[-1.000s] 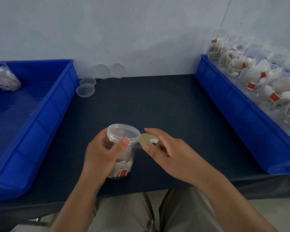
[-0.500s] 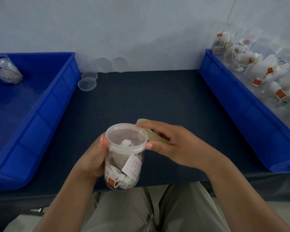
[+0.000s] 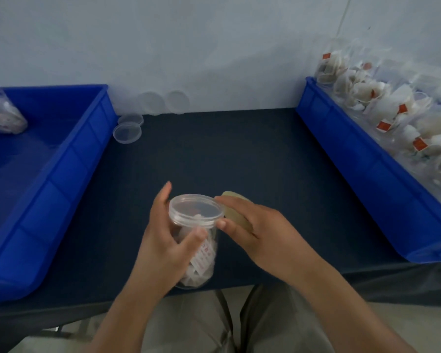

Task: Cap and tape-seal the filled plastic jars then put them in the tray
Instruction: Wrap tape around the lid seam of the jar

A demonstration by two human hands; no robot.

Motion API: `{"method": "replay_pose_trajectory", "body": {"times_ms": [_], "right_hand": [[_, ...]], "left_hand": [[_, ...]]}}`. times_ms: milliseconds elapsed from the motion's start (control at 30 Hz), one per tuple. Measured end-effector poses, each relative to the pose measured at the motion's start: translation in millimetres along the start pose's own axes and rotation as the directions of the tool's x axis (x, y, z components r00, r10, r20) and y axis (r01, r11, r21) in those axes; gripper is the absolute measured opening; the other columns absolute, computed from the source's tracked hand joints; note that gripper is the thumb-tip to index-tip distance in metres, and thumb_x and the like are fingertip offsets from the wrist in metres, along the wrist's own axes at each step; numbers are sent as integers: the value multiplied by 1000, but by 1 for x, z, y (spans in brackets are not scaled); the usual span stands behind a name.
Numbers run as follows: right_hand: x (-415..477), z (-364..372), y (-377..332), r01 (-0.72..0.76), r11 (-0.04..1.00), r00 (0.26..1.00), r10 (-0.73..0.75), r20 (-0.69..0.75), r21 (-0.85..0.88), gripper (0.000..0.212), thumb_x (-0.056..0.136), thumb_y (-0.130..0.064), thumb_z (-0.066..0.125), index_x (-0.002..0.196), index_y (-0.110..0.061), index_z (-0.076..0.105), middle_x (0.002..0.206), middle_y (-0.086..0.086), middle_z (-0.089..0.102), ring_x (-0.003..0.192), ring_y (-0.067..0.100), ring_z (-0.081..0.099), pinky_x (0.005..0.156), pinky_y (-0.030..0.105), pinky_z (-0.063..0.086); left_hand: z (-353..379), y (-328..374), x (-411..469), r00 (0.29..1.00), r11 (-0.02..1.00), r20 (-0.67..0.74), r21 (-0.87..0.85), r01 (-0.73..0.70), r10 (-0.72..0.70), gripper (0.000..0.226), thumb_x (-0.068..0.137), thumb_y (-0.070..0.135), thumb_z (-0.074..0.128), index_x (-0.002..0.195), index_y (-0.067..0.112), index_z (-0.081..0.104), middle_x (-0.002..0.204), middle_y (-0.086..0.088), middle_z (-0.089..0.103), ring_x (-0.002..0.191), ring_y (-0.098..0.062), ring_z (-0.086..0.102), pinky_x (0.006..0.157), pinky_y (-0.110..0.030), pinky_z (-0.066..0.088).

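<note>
While the left hand (image 3: pixel 163 240) curls round the near-upright jar (image 3: pixel 201 261), the right hand (image 3: pixel 260 230) pinches the tape roll (image 3: pixel 236 215), with the lid (image 3: pixel 195 210) touching just left of its fingertips, and wrapping looks next.

Small packing station. A dark-covered table (image 3: pixel 227 154) stands against a plain pale wall (image 3: pixel 189 47), flanked by two blue plastic trays. The right tray (image 3: pixel 367 179) is crowded with clear jars of tea bags (image 3: pixel 382 98); the left tray (image 3: pixel 69 159) holds a similar jar (image 3: pixel 5 118). Loose clear lids (image 3: pixel 127 133) lie near the wall.
</note>
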State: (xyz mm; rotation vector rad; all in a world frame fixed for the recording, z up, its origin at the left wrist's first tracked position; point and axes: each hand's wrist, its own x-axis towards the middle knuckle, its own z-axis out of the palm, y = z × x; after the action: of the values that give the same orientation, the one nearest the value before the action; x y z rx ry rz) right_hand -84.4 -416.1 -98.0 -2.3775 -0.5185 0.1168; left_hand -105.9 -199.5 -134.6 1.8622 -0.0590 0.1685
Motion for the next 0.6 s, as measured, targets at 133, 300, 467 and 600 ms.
{"method": "replay_pose_trajectory", "body": {"times_ms": [133,300,467,600], "right_hand": [[-1,8,-8,-11,999,998,8,-60,-46,66,99,-77,35,157,-46,42,138,-18,66,118,1,62,97,27,56],[-2,13,-8,-3,1000,996,4,-90,5,63,100,-72,45,157,-46,42,133,-18,67,116,-1,62,95,25,56],[0,12,-5,11,998,1000,-10,-23,63,59,102,-74,47,155,-52,35,137,-30,59,116,-11,56,92,16,51],[-3,-2,-4,22,998,997,-26,70,54,52,98,-76,51,143,-60,30,93,-39,55,89,-15,56,68,9,44]], "left_hand": [[-2,0,-1,996,997,-80,72,-32,37,78,63,79,78,132,53,52,131,26,59,120,3,62,84,-13,55],[1,-1,2,999,999,-28,44,-25,26,99,60,76,83,145,44,44,131,37,58,122,9,59,87,-8,51],[-1,-5,9,995,999,-101,31,-19,22,82,57,71,84,131,50,57,126,30,65,115,7,64,85,-19,51],[-8,-8,11,993,990,-100,-131,46,-59,70,62,63,84,127,46,68,121,18,75,110,-4,73,87,-31,58]]}}
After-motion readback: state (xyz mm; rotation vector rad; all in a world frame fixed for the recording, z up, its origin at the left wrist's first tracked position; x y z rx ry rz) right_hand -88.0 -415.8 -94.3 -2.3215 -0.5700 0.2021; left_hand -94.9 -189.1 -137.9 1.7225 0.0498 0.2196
